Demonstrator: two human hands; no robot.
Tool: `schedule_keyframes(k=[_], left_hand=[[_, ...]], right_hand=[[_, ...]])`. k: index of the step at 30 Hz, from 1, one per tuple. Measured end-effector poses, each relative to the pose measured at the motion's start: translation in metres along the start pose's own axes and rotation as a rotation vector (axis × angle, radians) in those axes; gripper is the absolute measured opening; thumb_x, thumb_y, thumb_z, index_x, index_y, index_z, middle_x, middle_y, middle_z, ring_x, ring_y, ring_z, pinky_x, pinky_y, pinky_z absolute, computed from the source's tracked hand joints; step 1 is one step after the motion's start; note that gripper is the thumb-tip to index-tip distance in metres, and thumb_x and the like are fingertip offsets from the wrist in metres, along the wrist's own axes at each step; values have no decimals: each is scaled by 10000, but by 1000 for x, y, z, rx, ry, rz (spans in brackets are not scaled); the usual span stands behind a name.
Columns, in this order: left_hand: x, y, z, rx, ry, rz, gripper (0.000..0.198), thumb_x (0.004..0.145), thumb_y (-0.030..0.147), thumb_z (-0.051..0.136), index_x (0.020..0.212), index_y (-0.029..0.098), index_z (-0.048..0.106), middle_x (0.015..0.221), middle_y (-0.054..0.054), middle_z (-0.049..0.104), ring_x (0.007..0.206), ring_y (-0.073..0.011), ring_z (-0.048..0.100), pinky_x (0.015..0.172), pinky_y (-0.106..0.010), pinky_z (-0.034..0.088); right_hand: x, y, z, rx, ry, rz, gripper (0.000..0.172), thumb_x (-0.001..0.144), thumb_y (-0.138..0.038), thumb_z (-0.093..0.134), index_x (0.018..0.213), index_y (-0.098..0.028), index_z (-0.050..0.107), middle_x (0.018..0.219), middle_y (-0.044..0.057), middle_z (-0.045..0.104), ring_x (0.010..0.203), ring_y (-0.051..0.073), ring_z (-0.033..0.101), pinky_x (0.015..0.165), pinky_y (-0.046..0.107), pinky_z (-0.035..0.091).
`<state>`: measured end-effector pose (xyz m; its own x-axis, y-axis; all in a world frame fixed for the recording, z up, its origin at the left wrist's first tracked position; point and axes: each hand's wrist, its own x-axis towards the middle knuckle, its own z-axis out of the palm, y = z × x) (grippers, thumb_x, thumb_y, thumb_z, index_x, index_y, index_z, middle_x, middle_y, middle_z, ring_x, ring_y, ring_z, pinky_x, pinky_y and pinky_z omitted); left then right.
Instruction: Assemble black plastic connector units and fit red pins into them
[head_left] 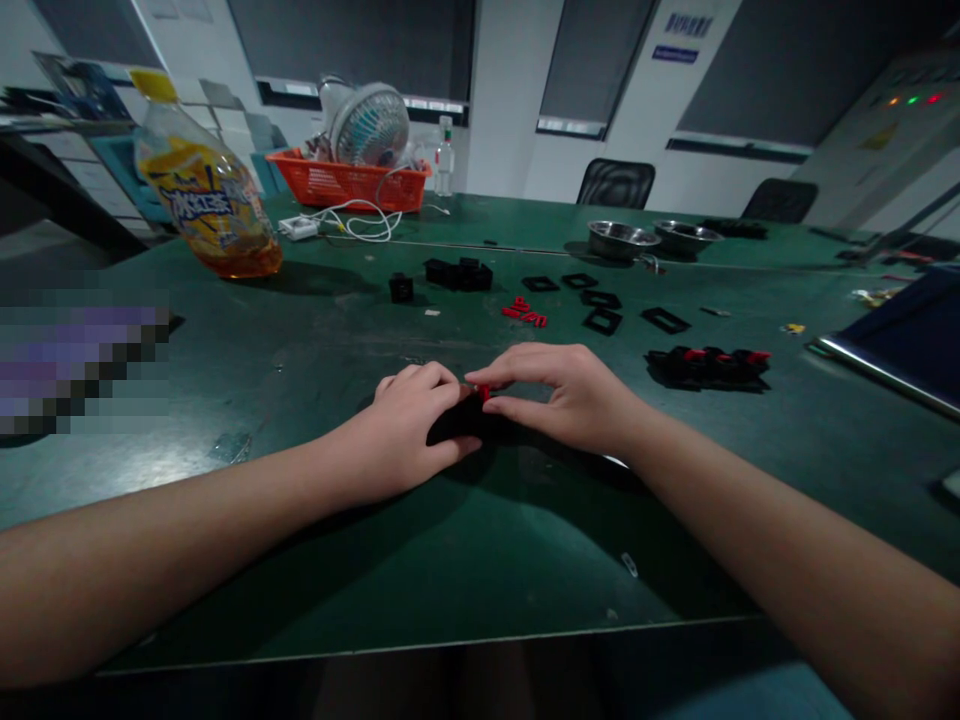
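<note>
My left hand is closed round a black plastic part on the green table, its thumb along the near side. Between the thumb and forefinger of my right hand is a small red plastic piece, right at the black part. How far the red piece sits in the black part is hidden by the fingers. Just beyond my hands lie several loose red pieces. Black rectangular frames are spread to their right. A row of black parts with red pieces lies right of my right hand.
Black blocks and a smaller black block lie farther back. A drink bottle stands at left, near an orange basket with a fan. White cables lie before it. Metal bowls stand at the back right.
</note>
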<state>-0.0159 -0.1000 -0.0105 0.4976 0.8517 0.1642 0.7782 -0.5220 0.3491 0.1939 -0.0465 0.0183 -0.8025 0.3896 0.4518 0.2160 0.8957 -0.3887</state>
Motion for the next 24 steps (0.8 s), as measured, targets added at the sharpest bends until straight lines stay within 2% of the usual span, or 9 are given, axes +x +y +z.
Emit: schedule_keyframes(k=[24], left_hand=[[0, 4, -1, 6, -3, -15, 320, 865, 384, 557, 1103, 174, 594, 1135, -101, 548, 1070, -278, 496, 941, -481, 415]], right_hand=[[0, -2, 1, 37, 9, 74, 209, 843, -175, 637, 1034, -190, 719, 971, 51, 746, 897, 164, 676, 815, 307, 521]])
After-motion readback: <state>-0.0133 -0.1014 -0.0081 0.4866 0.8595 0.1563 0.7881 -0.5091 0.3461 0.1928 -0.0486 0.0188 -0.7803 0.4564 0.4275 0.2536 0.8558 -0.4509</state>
